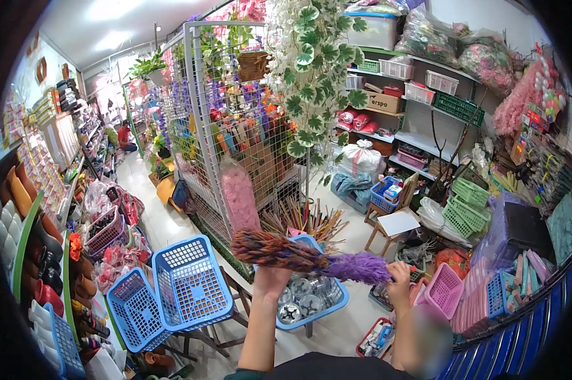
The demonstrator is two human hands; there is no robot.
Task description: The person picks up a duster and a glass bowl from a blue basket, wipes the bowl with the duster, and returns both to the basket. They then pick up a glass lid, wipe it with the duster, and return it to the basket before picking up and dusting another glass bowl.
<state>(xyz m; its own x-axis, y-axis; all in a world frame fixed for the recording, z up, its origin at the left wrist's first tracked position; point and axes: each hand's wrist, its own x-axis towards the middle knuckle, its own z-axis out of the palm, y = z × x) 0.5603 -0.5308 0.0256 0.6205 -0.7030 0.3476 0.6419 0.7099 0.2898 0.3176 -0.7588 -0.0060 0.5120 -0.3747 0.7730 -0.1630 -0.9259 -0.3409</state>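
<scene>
A long bunch of dried-looking flowers [286,249] lies across in front of me, brownish orange at its left end and purple at its right. My left hand [272,278] supports the orange part from below, its fingers mostly hidden behind the flowers. At the purple tip, my right hand [398,284] is closed with its fingers pinched on the end. Beneath the bunch, a blue basket [341,305] holds several clear round containers [311,304]. Just behind the flowers fans out a cluster of thin brown sticks [311,218].
Two blue plastic baskets [194,278] rest on wooden chairs at left. A wire-mesh rack [203,126] with artificial flowers stands ahead, a pink bag [237,196] against it. Shelves [425,139], a small wooden chair [397,221] and green baskets [466,215] occupy the right. A person [126,136] sits far down the aisle.
</scene>
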